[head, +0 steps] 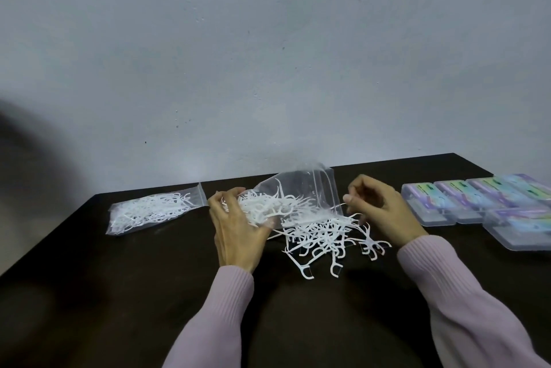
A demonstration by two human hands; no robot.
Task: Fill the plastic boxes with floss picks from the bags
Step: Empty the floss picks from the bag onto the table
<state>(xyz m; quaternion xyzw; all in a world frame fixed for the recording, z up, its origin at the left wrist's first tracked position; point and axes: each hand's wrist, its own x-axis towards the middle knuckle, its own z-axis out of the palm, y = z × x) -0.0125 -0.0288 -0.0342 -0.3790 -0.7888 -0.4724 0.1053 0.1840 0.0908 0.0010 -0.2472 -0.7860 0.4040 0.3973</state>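
Note:
A clear zip bag of white floss picks lies tilted at the table's middle, its mouth toward the right. My left hand grips the bag's closed end with picks bunched inside. A loose pile of floss picks has spilled onto the table in front of the bag's mouth. My right hand hovers over the pile's right side and pinches a single floss pick between thumb and fingers. Several clear plastic boxes with pastel labels lie in rows at the far right.
A second clear bag full of floss picks lies sealed at the left. The dark table ends at a grey wall behind and has an edge at the left. A dark blurred shape sits at the far left.

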